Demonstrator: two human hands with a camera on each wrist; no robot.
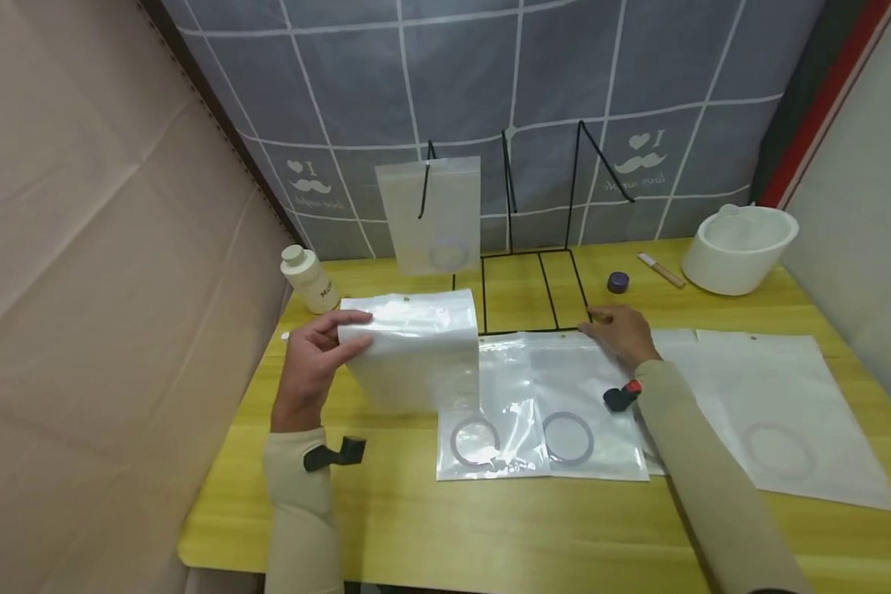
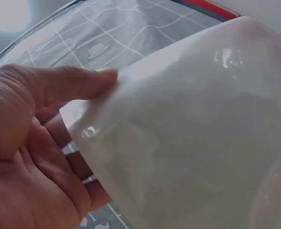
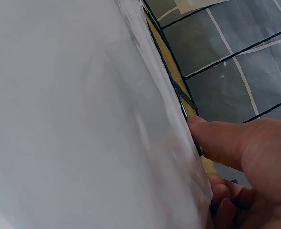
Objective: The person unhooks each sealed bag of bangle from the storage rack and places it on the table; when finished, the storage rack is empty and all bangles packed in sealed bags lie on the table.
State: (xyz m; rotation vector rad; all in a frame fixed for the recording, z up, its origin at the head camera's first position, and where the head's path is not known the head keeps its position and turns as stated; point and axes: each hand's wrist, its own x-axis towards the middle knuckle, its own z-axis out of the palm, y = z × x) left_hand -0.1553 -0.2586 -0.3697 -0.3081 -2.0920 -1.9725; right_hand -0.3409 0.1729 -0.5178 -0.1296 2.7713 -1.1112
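My left hand (image 1: 308, 359) pinches the upper left edge of a white, glossy plastic bag (image 1: 423, 363), thumb on the near face and fingers behind. The raised bag curves over toward its top, where a small hole shows. In the left wrist view, part of a pale ring (image 2: 269, 195) shows on it. My right hand (image 1: 624, 330) grips the front right corner of a black wire rack (image 1: 545, 289), thumb and fingers at the wire, right by the top edge of a flat bag (image 3: 83, 119). Another white bag (image 1: 408, 198) hangs from the rack's left hook.
Clear-fronted bags with round rings (image 1: 568, 437) lie along the table's front; more white bags (image 1: 787, 396) lie right. A white bottle (image 1: 308, 280) stands back left. Behind on the right are a purple cap (image 1: 618, 282), a small brown-and-white stick (image 1: 661, 270) and a white tub (image 1: 738, 256).
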